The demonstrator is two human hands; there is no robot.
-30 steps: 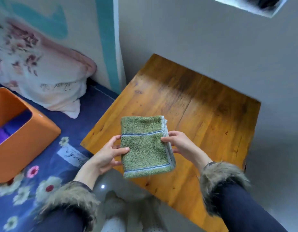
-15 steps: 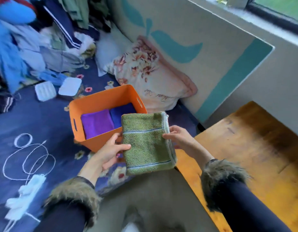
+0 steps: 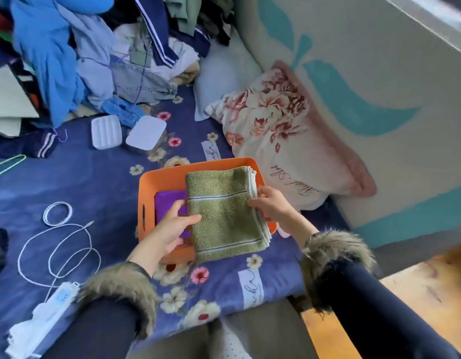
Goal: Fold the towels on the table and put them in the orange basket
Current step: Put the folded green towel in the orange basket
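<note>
A folded green towel (image 3: pixel 224 213) with pale stripes is held flat over the orange basket (image 3: pixel 157 177), covering most of its right side. My left hand (image 3: pixel 167 231) grips the towel's left edge, thumb on top. My right hand (image 3: pixel 271 206) pinches the stacked right edge. Inside the basket a folded purple towel (image 3: pixel 167 203) shows at the left, partly hidden by my left hand and the green towel. The basket sits on a blue floral bedspread (image 3: pixel 94 182).
A floral pillow (image 3: pixel 283 130) leans against the wall just right of the basket. A clothes pile (image 3: pixel 94 47) fills the far left. Two white pads (image 3: pixel 126 132) and a white cable (image 3: pixel 58 244) lie on the bed. The wooden table's corner (image 3: pixel 418 294) is at the lower right.
The view swung left from the table to the bed. Both hands carried the green towel from above the table to over the orange basket.
</note>
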